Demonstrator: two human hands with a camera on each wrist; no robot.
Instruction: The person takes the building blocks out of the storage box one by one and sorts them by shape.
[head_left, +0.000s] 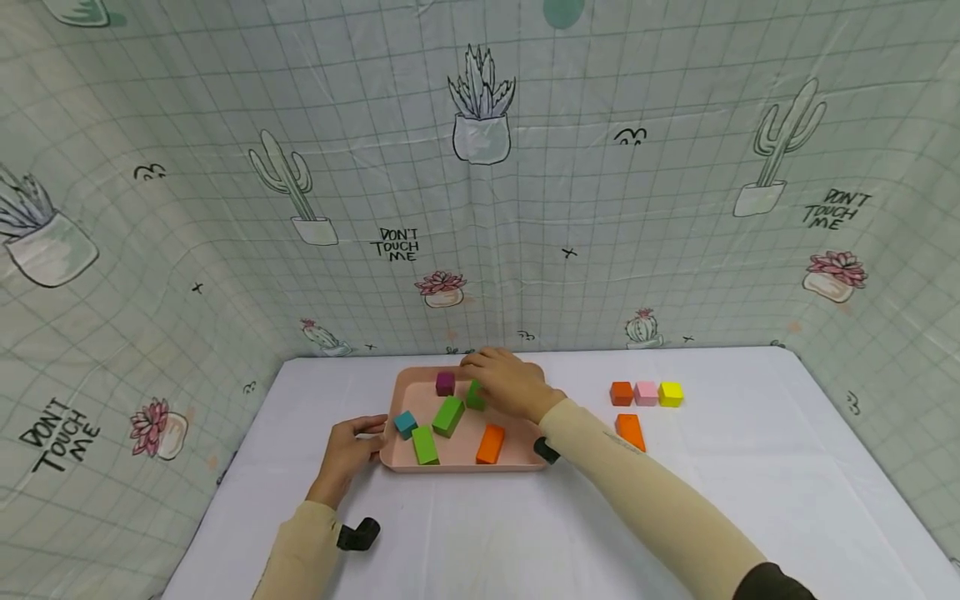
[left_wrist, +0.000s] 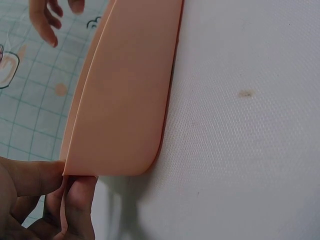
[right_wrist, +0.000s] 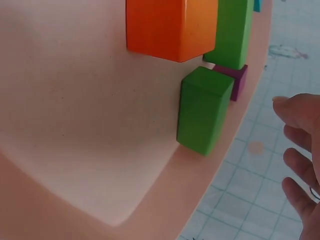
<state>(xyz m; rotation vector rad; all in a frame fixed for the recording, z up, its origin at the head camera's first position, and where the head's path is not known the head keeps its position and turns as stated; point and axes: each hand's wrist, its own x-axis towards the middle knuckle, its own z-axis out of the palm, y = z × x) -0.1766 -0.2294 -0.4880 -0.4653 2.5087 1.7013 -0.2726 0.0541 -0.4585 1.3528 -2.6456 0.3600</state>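
A pink tray point(head_left: 465, 468) lies on the white table. At its left end my left hand point(head_left: 351, 450) pinches the rim between thumb and fingers, seen close up in the left wrist view. Over the back right part of the tray is my right hand point(head_left: 513, 385), its loosely bent fingers point(right_wrist: 295, 112) holding nothing. Closest to it stands a green block point(right_wrist: 202, 112), partly covered by the hand in the head view. The tray also holds a purple cube point(head_left: 446, 383), a blue cube point(head_left: 405, 424), two more green blocks point(head_left: 448, 416) and an orange block point(head_left: 491, 444).
Right of the tray, a red-orange cube point(head_left: 621, 393), a pink cube point(head_left: 646, 393) and a yellow cube point(head_left: 671, 394) sit in a row. Another orange block point(head_left: 630, 432) lies in front of them, partly behind the right sleeve. A patterned cloth point(head_left: 525, 208) hangs behind the table.
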